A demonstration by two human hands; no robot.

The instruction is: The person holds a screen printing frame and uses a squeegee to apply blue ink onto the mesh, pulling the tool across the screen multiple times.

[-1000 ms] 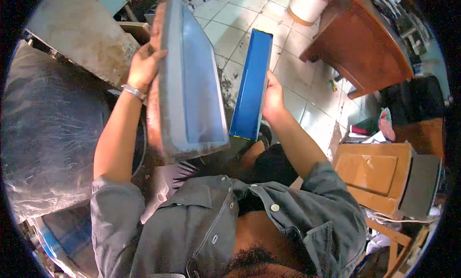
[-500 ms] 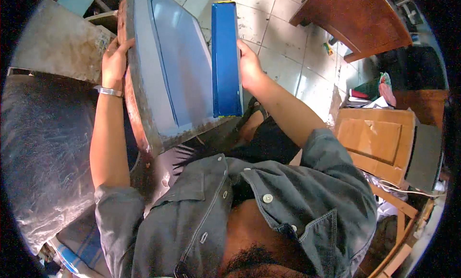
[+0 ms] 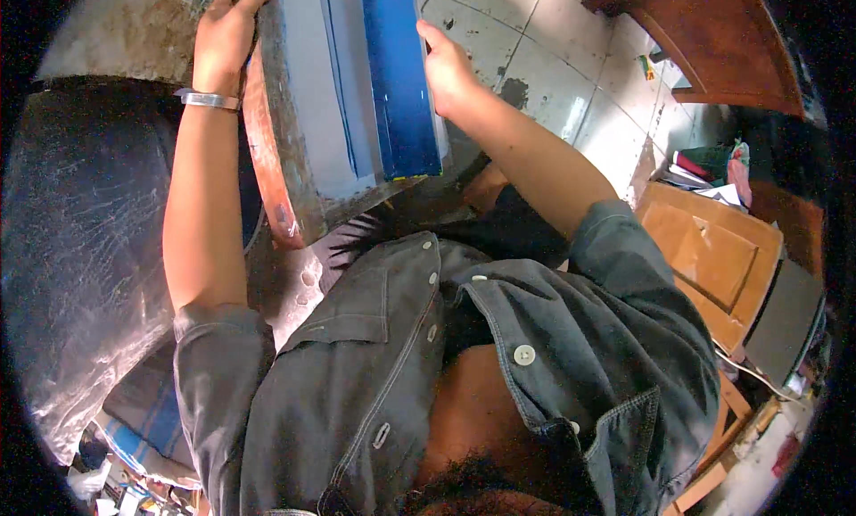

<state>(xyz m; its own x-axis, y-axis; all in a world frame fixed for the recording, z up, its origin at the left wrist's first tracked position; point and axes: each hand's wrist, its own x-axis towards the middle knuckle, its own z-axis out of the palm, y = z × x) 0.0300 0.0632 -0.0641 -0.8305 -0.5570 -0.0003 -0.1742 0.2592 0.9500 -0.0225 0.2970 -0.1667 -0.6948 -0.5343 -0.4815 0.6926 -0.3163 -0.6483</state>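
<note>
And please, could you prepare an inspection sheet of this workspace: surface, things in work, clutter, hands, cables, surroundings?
Surface: pale tiled floor, darkly stained in places.
Job's things: framed panel, its wooden edge worn; long blue trough in front of it, contact between them unclear.
Clutter: loose papers and a pinkish item at right.
Hands: left hand grips the frame's left edge; right hand holds the trough's right side.
Cables: one pale cord near the brown wooden panel.
Surroundings: dark, creased covering at left; reddish-brown furniture upper right.
</note>
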